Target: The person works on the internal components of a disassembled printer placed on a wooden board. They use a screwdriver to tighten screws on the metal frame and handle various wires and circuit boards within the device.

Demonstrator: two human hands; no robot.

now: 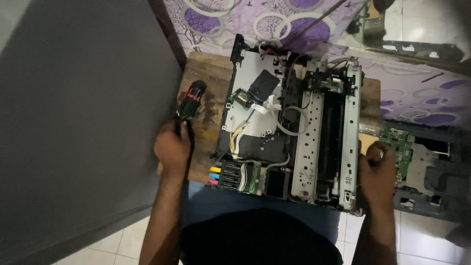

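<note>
The opened inkjet printer [294,142], with its cover taken off, lies on a small wooden table [208,68], directly in front of the person and between the two hands. Its long metal frame [314,142] and black roller channel run away from the person, so the long axis points from the near edge toward the far edge of the table. At the near left corner sits one block of ink cartridges [223,175] with yellow, blue and pink tabs. I count two small green circuit boards on the printer, one near the middle [240,97] and one beside the cartridges [254,176].

The right hand [377,169] is closed against the right side of the frame, near the front corner; if it truly clamps the metal, I cannot tell. The left hand [171,146] is closed around one red and black screwdriver [192,100], which points away from the person, beside the left edge of the printer and not touching it. The right hand is the nearer one to the printer.

More to the right, on the floor, lies another dismantled part with a green board [400,147]. A purple patterned cloth [274,22] lies behind the table.
</note>
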